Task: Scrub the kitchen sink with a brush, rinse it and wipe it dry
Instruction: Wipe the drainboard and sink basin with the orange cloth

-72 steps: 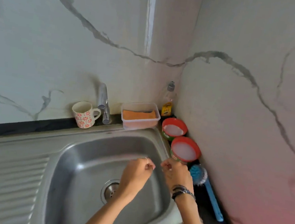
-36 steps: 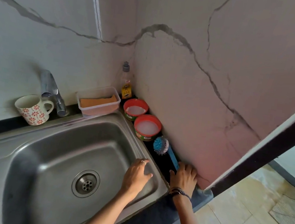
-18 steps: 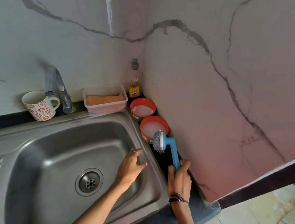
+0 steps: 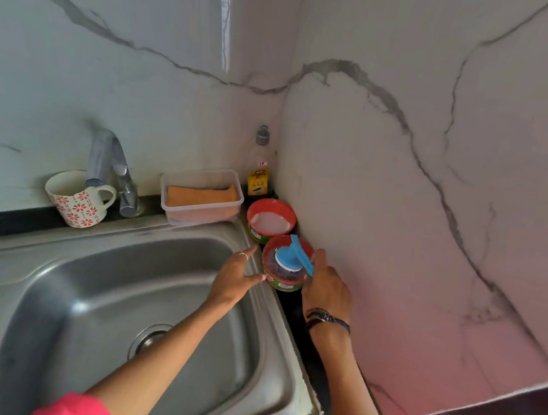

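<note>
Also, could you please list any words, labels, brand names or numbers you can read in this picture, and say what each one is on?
None can be read as text.
Bottle in the corner: yellow label and a small white sticker, print too blurred to read.
Near red-rimmed tub, under the brush: red and green label, lettering too small to read.
Far red-rimmed tub: green label, mostly hidden and blurred.
Mug: red flower pattern only, no words.

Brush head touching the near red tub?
Touching. In the head view the right hand holds the brush with its head pressed down into the near red tub, with no gap visible.
</note>
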Demonstrator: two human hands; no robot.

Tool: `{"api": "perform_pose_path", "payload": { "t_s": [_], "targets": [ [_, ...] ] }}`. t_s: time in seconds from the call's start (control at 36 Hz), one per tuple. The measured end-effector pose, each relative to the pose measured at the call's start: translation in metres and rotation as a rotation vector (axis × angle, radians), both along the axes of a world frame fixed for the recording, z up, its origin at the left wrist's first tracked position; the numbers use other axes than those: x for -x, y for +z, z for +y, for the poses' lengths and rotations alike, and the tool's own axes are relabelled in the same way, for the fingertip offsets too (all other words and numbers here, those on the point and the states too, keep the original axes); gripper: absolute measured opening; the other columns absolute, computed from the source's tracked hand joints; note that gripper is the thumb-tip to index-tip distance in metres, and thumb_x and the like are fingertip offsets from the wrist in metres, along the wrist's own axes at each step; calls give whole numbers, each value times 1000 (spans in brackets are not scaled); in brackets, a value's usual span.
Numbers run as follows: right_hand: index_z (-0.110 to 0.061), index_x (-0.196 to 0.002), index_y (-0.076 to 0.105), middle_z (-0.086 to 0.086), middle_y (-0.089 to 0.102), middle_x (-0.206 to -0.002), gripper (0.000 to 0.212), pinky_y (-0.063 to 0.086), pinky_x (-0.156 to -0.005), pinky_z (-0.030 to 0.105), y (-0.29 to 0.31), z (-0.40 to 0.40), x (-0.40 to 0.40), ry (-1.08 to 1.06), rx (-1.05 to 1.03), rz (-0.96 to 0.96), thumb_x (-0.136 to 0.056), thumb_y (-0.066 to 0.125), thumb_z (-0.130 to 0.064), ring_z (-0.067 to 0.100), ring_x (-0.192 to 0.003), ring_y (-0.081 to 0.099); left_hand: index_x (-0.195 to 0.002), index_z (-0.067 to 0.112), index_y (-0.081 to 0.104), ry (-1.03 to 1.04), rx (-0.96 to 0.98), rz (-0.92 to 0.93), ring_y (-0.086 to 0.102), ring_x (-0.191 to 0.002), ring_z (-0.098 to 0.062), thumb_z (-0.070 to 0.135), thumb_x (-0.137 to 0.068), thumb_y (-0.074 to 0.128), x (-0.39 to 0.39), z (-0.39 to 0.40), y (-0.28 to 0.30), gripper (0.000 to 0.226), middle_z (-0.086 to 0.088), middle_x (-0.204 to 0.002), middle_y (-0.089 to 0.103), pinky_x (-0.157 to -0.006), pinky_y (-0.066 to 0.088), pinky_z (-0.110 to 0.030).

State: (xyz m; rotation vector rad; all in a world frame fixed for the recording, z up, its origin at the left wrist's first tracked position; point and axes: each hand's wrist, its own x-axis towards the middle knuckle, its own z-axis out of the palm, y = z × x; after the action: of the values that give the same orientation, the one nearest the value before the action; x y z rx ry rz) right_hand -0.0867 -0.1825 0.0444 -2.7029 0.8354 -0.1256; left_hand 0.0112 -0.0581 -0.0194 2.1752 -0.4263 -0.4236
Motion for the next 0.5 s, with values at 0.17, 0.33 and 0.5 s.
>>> {"api": "perform_pose_path", "payload": {
  "t_s": [0.17, 0.33, 0.5],
  "targets": [
    [-23, -144, 24, 12, 56, -114, 49, 47, -76, 34, -19, 4, -5, -39, 15, 26, -97, 37, -18, 28, -98, 60, -143, 14, 36, -49, -67, -55, 20, -142, -18, 29, -84, 68, -6, -8, -2, 69, -8, -148, 36, -113, 18, -30],
    [-27, -146, 26, 13, 56, -106, 52, 47, -65, 34, -48, 14, -9, -19, 9, -89, -97, 37, -12, 30, -88, 61, -143, 17, 36, -72, -144, -114, 19, -143, -21, 32, -84, 67, -8, -9, 3, 68, -12, -149, 34, -112, 22, -35],
    [-17, -135, 46, 17, 56, -91, 44, 47, -55, 36, -58, 16, -7, -30, -26, -139, -93, 44, -5, 34, -72, 60, -144, 22, 34, -84, -173, -126, 16, -144, -21, 32, -85, 65, -7, -8, 9, 67, -14, -150, 30, -111, 21, -35]
  ]
}}
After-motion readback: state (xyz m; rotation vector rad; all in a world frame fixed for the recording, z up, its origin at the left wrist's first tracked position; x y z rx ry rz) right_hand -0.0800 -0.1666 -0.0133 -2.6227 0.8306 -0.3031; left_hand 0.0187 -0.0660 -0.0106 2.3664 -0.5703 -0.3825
